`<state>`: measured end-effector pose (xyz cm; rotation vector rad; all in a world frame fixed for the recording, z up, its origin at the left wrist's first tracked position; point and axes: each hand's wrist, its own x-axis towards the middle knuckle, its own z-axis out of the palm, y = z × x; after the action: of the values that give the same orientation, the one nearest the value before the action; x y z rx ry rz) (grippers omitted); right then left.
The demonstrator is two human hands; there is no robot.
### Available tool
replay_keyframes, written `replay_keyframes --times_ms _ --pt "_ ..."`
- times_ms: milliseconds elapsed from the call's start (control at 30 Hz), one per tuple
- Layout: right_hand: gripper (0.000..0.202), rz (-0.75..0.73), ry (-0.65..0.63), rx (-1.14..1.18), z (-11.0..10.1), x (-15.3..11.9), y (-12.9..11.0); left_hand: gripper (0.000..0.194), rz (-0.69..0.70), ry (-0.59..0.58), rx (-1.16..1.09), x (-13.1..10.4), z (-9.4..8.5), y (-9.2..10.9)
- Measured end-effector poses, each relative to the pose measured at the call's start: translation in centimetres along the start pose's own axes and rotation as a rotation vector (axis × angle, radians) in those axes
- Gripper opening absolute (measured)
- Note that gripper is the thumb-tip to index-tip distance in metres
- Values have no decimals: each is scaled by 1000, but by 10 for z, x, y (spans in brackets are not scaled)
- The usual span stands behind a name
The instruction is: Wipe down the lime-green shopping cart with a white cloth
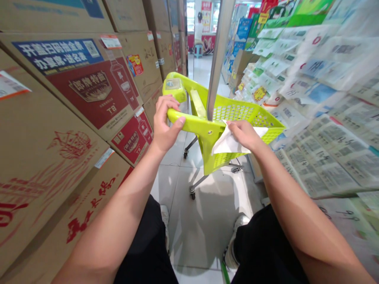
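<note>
A lime-green shopping cart [207,154] on small wheels stands in front of me, its perforated basket reaching to the right. My left hand [167,124] is wrapped round the cart's handle at the left corner, just below a green box-like part [174,88]. With my right hand [242,134] I press a white cloth or tissue [227,144] against the basket's upper rim; the fingertips are partly hidden by the cloth. A metal pole [217,59] rises from the cart between my two hands.
Stacked cardboard cartons [97,90] line the left side. Packs of paper goods [319,130] fill the right side. Tiled floor [189,221] runs between my feet. Farther off, a person [199,29] is near a blue stool [198,50].
</note>
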<state>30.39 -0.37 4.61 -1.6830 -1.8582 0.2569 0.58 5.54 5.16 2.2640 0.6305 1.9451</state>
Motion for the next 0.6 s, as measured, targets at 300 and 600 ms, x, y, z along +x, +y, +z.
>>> replay_keyframes --times_ms 300,600 --pt "46 61 9 -32 -10 -5 -1 49 40 -15 28 -2 6 2" --pt "33 52 -63 16 -14 -2 7 51 25 -119 87 1 -3 7"
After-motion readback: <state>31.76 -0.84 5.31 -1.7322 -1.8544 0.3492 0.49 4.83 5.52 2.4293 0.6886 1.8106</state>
